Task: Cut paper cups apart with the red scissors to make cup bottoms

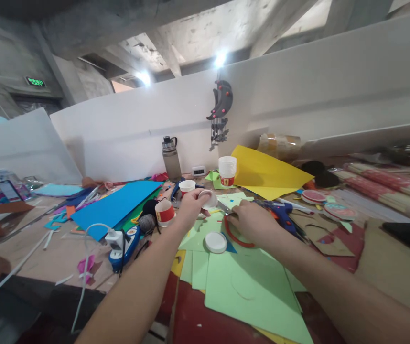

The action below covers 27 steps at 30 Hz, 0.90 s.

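My left hand point(192, 209) is closed round a small white cup piece point(210, 198), which looks cut from a paper cup. My right hand point(250, 218) is closed on scissors, whose metal blades point(222, 207) point at that piece; the grip is mostly hidden. Below my right hand curves a red band point(239, 238); I cannot tell whether it belongs to the scissors. A white disc point(215, 242) lies on light green paper point(248, 291) between my forearms. Left of my left hand stands a red and white paper cup point(165, 213), with another cup point(187, 187) behind it.
Stacked paper cups point(227, 169), a bottle point(171, 157) and yellow card point(267, 173) stand at the back. Blue card point(121, 205), grey yarn point(147, 223) and a power strip point(124, 251) with a white cable lie left. A blue glue gun point(282, 215) is on the right.
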Available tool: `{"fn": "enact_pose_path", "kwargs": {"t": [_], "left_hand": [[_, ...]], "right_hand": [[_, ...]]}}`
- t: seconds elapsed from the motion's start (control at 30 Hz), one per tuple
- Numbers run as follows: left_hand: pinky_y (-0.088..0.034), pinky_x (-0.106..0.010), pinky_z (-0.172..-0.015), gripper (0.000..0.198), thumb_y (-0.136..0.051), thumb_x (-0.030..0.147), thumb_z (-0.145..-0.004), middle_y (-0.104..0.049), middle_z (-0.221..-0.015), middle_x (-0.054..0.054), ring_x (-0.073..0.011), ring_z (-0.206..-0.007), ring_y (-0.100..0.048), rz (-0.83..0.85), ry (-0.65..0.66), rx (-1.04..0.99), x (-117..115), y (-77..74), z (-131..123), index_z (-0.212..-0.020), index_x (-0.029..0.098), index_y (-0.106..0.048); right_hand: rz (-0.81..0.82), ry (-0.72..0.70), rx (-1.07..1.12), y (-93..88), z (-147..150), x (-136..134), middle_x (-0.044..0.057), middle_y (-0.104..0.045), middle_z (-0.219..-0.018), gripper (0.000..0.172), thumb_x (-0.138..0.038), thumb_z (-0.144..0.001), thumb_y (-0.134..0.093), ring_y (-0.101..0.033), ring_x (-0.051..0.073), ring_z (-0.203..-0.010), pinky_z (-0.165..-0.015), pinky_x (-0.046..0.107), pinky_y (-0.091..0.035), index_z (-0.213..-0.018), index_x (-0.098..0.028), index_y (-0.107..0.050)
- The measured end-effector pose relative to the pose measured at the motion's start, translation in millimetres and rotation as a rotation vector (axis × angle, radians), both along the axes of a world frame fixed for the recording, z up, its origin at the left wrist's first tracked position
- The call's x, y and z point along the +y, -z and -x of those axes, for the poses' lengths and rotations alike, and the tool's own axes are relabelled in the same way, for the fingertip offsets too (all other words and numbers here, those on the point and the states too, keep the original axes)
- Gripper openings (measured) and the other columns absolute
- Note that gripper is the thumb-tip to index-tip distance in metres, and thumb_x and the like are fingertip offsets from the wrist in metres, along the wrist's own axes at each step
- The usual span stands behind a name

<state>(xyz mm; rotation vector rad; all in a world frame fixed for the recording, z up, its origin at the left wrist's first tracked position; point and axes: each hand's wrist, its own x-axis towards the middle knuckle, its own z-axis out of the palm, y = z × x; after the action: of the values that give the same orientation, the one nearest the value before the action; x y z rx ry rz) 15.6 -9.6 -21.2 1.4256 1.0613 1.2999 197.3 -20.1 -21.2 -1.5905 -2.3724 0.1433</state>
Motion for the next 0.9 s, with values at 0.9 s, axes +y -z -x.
{"fn": "enact_pose_path", "kwargs": {"t": [0.9], "left_hand": [[-0.042, -0.020, -0.039, 0.031, -0.065, 0.045, -0.073, -0.060, -0.064, -0.001, -0.0083, -0.047, -0.049, -0.030, 0.177, 0.274, -10.8, -6.7, -10.0, -0.078, 0.015, -0.063]], "right_hand": [[0.356, -0.163, 0.991, -9.7, -2.5, 9.4, -0.001, -0.060, -0.064, 0.019, -0.035, -0.080, -0.054, -0.059, 0.012, -0.056, -0.055, 0.025, -0.053, -0.073, -0.018, -0.059]]}}
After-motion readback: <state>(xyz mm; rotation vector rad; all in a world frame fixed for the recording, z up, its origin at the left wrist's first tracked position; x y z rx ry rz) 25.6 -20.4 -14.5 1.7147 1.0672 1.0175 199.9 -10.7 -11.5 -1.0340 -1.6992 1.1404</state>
